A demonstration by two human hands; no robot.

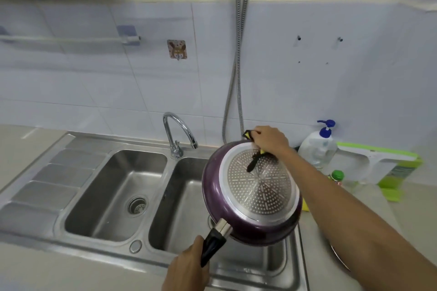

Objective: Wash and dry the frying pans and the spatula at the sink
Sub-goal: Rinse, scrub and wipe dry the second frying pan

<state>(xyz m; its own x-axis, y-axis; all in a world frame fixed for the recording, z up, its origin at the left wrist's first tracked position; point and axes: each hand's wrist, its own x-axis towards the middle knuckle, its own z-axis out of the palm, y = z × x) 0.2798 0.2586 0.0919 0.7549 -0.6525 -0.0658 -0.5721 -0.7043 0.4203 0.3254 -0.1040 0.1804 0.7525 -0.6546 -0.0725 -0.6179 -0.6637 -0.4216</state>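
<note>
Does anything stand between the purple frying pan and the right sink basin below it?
Nothing visible does. The left hand holds the purple frying pan upside down by its black handle, over the right steel sink basin. The basin part beneath the pan is hidden.

Frying pan: purple wall, dotted silver base, black handle. Scrubber: yellow and black. Soap bottle: white, blue pump. Box: green.
</note>
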